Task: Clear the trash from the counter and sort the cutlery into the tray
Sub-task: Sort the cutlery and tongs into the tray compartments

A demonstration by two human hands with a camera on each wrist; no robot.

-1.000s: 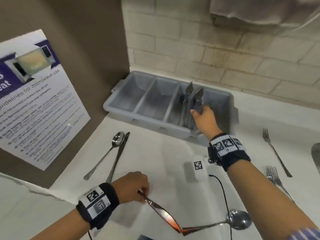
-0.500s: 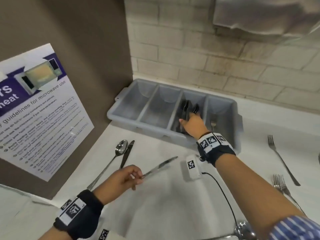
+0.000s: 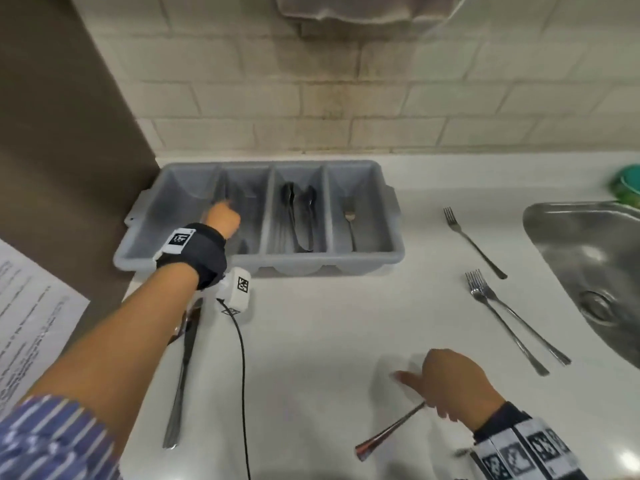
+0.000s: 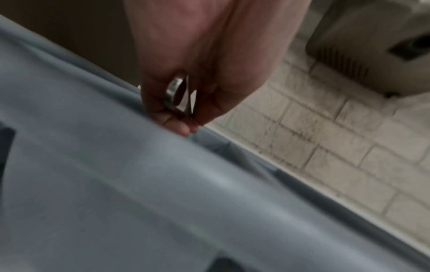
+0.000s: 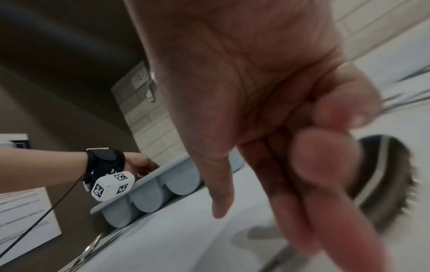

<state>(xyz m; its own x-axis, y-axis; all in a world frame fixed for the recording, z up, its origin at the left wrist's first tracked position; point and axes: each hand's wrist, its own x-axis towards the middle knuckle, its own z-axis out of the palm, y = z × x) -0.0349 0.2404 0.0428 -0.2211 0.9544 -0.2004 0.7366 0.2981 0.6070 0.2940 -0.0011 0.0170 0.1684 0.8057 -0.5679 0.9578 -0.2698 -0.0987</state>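
Observation:
My left hand (image 3: 223, 218) reaches into the second compartment from the left of the grey cutlery tray (image 3: 363, 265) and grips a knife (image 3: 219, 194), whose blade is blurred. In the left wrist view the fingers (image 4: 163, 112) curl round the knife's metal end (image 4: 174, 92) above the tray (image 4: 116, 184). Near the counter's front my right hand (image 3: 446, 386) grips a spoon (image 3: 388, 434); its handle sticks out to the lower left and its bowl (image 5: 384, 174) shows beyond the fingers (image 5: 323, 152). Spoons (image 3: 301, 216) lie in the third compartment, one fork (image 3: 349, 216) in the fourth.
One fork (image 3: 474, 244) and a pair of forks (image 3: 512, 323) lie on the white counter right of the tray. A knife and spoon (image 3: 183, 368) lie under my left forearm. A steel sink (image 3: 588, 265) is at the right, a poster (image 3: 27, 323) at the left.
My left hand carried the knife from the counter up into the tray. My right hand left the tray's spoon compartment, came down to the front and took hold of the spoon. The view swung right.

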